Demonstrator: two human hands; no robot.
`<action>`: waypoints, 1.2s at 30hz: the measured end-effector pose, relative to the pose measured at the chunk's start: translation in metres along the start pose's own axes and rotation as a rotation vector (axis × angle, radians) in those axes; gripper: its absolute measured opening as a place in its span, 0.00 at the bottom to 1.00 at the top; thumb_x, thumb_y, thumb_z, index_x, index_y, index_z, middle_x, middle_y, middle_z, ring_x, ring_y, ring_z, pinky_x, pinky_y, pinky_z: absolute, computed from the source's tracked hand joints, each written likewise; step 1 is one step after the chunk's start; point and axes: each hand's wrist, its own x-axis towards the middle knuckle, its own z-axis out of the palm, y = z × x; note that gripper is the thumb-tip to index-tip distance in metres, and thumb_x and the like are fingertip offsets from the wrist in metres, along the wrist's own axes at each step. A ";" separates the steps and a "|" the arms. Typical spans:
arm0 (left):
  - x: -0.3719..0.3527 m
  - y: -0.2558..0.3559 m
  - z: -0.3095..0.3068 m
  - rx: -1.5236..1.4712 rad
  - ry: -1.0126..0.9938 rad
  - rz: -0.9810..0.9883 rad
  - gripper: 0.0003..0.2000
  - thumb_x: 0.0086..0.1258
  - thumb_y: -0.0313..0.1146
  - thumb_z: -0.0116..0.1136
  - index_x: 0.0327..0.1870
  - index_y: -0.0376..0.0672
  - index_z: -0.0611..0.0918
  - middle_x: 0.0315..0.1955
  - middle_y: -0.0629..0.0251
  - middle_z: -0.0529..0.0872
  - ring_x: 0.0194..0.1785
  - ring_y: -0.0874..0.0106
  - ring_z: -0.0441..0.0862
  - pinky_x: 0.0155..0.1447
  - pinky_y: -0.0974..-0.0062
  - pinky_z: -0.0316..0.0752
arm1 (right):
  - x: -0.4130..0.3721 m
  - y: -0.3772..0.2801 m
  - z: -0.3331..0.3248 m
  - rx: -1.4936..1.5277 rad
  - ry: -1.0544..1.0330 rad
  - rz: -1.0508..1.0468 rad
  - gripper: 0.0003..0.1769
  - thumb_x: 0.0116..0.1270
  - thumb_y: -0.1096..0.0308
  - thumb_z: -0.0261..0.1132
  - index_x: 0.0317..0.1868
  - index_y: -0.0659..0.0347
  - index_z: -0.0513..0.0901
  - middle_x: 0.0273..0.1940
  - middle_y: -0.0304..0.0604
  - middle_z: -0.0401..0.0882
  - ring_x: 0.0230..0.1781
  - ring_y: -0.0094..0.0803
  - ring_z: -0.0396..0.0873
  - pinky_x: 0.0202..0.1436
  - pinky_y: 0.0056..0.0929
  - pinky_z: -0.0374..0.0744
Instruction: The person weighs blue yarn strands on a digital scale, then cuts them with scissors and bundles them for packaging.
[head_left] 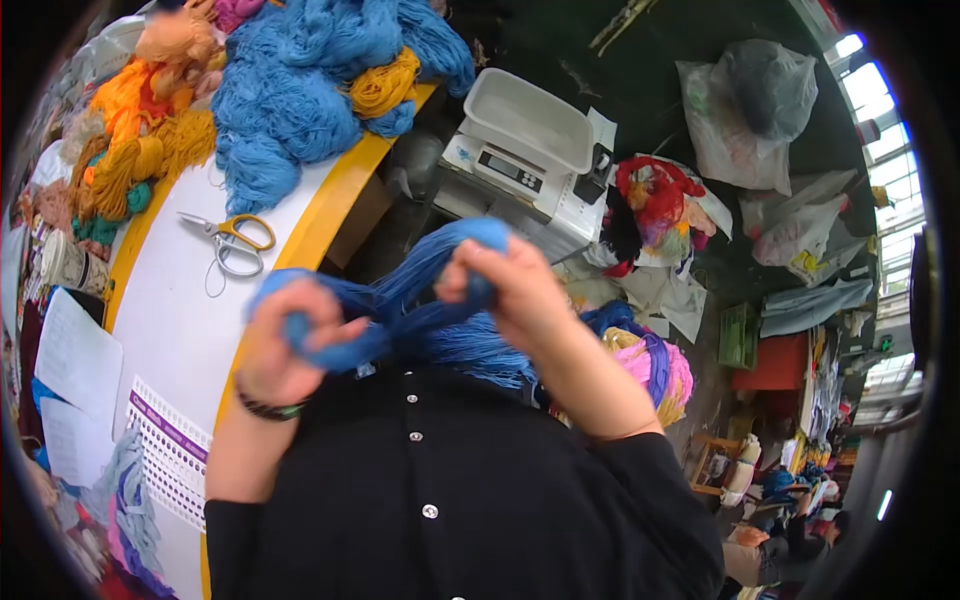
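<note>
A loop of blue yarn (400, 290) stretches between my two hands in front of my chest. My left hand (290, 335) is closed round one end of the loop, somewhat blurred by motion. Round the other end my right hand (505, 285) is closed, with yarn passing over and under its fingers. More blue strands (475, 350) hang below the loop, close to my shirt. Scissors (237, 245) with a yellow and a white handle lie on the white table (160, 330), beyond my left hand.
A large blue yarn heap (290, 80) and orange skeins (150, 120) cover the table's far end. Ahead stands a scale (520, 175) with a white tray (530, 115). Plastic bags (750, 110) lie on the floor to the right. A person (790, 550) is at the lower right.
</note>
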 end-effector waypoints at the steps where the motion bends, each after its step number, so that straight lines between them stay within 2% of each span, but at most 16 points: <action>1: -0.010 0.021 -0.009 -0.091 -0.071 -0.001 0.10 0.74 0.36 0.45 0.34 0.41 0.75 0.27 0.68 0.76 0.27 0.78 0.75 0.40 0.73 0.75 | -0.009 -0.024 -0.008 -0.008 0.061 0.025 0.08 0.69 0.65 0.60 0.34 0.59 0.76 0.27 0.37 0.77 0.27 0.25 0.76 0.34 0.24 0.76; 2: -0.022 0.046 -0.016 -0.168 -0.083 0.044 0.09 0.75 0.35 0.44 0.37 0.40 0.75 0.28 0.68 0.76 0.26 0.78 0.72 0.37 0.75 0.72 | -0.014 -0.043 -0.028 0.007 0.008 0.018 0.07 0.68 0.65 0.62 0.34 0.59 0.77 0.25 0.35 0.76 0.23 0.22 0.73 0.28 0.21 0.73; 4: -0.046 0.106 -0.040 -0.280 -0.069 0.174 0.09 0.76 0.34 0.43 0.41 0.39 0.74 0.31 0.69 0.78 0.22 0.80 0.66 0.31 0.79 0.65 | -0.030 -0.079 -0.053 -0.152 0.228 -0.089 0.06 0.66 0.66 0.63 0.33 0.58 0.76 0.21 0.32 0.73 0.16 0.17 0.67 0.19 0.17 0.67; 6: -0.079 0.167 -0.088 -0.319 -0.013 0.319 0.09 0.78 0.33 0.42 0.46 0.38 0.73 0.33 0.69 0.79 0.19 0.81 0.60 0.25 0.83 0.58 | -0.048 -0.109 -0.092 -0.166 0.330 -0.153 0.06 0.65 0.67 0.63 0.32 0.57 0.75 0.21 0.31 0.71 0.14 0.16 0.64 0.18 0.16 0.63; 9: -0.145 0.255 -0.211 -0.282 0.051 0.496 0.12 0.77 0.28 0.40 0.45 0.33 0.79 0.28 0.69 0.79 0.19 0.81 0.59 0.28 0.83 0.58 | -0.079 -0.145 -0.140 -0.198 0.446 -0.212 0.05 0.66 0.67 0.61 0.33 0.57 0.75 0.20 0.30 0.69 0.14 0.14 0.61 0.16 0.16 0.59; 11: -0.199 0.311 -0.284 -0.373 0.413 0.764 0.12 0.75 0.27 0.41 0.47 0.33 0.80 0.29 0.69 0.80 0.21 0.80 0.62 0.30 0.83 0.59 | -0.097 -0.163 -0.165 -0.206 0.556 -0.282 0.06 0.69 0.66 0.59 0.35 0.58 0.74 0.20 0.28 0.66 0.14 0.14 0.59 0.17 0.14 0.58; 14: -0.251 0.351 -0.359 -0.195 0.826 1.039 0.12 0.75 0.28 0.43 0.48 0.33 0.79 0.30 0.69 0.82 0.20 0.81 0.62 0.29 0.84 0.59 | -0.118 -0.185 -0.189 -0.249 0.623 -0.362 0.05 0.71 0.67 0.57 0.36 0.57 0.73 0.20 0.28 0.65 0.14 0.15 0.58 0.17 0.16 0.57; 17: -0.261 0.352 -0.377 -0.051 0.953 1.118 0.12 0.75 0.30 0.45 0.49 0.33 0.79 0.30 0.69 0.83 0.19 0.82 0.62 0.28 0.84 0.58 | -0.124 -0.202 -0.181 -0.336 0.606 -0.419 0.08 0.71 0.65 0.57 0.35 0.58 0.73 0.20 0.29 0.65 0.14 0.15 0.58 0.18 0.16 0.57; 21: -0.220 0.332 -0.359 -0.016 0.500 0.986 0.13 0.74 0.33 0.48 0.49 0.33 0.79 0.32 0.68 0.85 0.18 0.83 0.62 0.27 0.84 0.58 | -0.113 -0.218 -0.154 -0.621 0.652 -0.513 0.11 0.66 0.64 0.64 0.28 0.57 0.74 0.19 0.29 0.66 0.15 0.16 0.59 0.20 0.18 0.56; 23: -0.154 0.285 -0.225 -0.250 0.452 0.846 0.10 0.73 0.30 0.51 0.46 0.34 0.79 0.29 0.70 0.84 0.18 0.84 0.59 0.26 0.84 0.55 | -0.107 -0.235 -0.137 -0.733 0.680 -0.575 0.12 0.65 0.63 0.66 0.27 0.57 0.75 0.18 0.29 0.66 0.16 0.15 0.59 0.20 0.19 0.54; 25: -0.124 0.264 -0.177 -0.172 0.309 0.741 0.09 0.74 0.29 0.51 0.46 0.33 0.79 0.30 0.70 0.84 0.18 0.85 0.58 0.26 0.85 0.54 | -0.101 -0.259 -0.122 -0.823 0.679 -0.691 0.12 0.65 0.62 0.66 0.28 0.58 0.77 0.19 0.27 0.65 0.17 0.14 0.57 0.21 0.18 0.51; 26: -0.116 0.257 -0.168 -0.072 0.179 0.688 0.08 0.74 0.29 0.50 0.46 0.33 0.78 0.31 0.69 0.84 0.18 0.85 0.58 0.26 0.84 0.54 | -0.104 -0.283 -0.126 -0.813 0.580 -0.659 0.11 0.64 0.61 0.67 0.30 0.58 0.78 0.20 0.31 0.69 0.18 0.18 0.63 0.21 0.20 0.57; 27: -0.106 0.247 -0.146 -0.110 0.180 0.685 0.08 0.75 0.29 0.50 0.45 0.34 0.78 0.32 0.69 0.84 0.18 0.85 0.58 0.25 0.84 0.54 | -0.106 -0.307 -0.131 -0.802 0.484 -0.625 0.12 0.63 0.59 0.68 0.32 0.59 0.80 0.20 0.35 0.73 0.19 0.21 0.68 0.22 0.21 0.63; 30: -0.092 0.233 -0.118 -0.144 0.155 0.649 0.09 0.76 0.30 0.48 0.45 0.33 0.77 0.34 0.66 0.84 0.18 0.84 0.58 0.25 0.84 0.55 | -0.097 -0.341 -0.128 -0.794 0.397 -0.737 0.11 0.68 0.61 0.63 0.37 0.61 0.80 0.22 0.28 0.68 0.20 0.15 0.63 0.23 0.16 0.58; 33: -0.086 0.214 -0.105 -0.083 0.144 0.600 0.09 0.76 0.29 0.47 0.48 0.33 0.77 0.35 0.67 0.83 0.19 0.84 0.58 0.26 0.84 0.56 | -0.074 -0.363 -0.099 -0.731 0.455 -0.761 0.22 0.73 0.60 0.48 0.17 0.52 0.62 0.14 0.29 0.57 0.13 0.21 0.57 0.18 0.22 0.57; 36: -0.076 0.193 -0.090 -0.060 0.115 0.558 0.11 0.77 0.30 0.45 0.51 0.34 0.76 0.35 0.68 0.83 0.19 0.84 0.58 0.26 0.84 0.56 | -0.042 -0.390 -0.099 -0.589 0.535 -0.895 0.17 0.69 0.65 0.47 0.19 0.50 0.62 0.15 0.30 0.58 0.13 0.19 0.55 0.17 0.20 0.57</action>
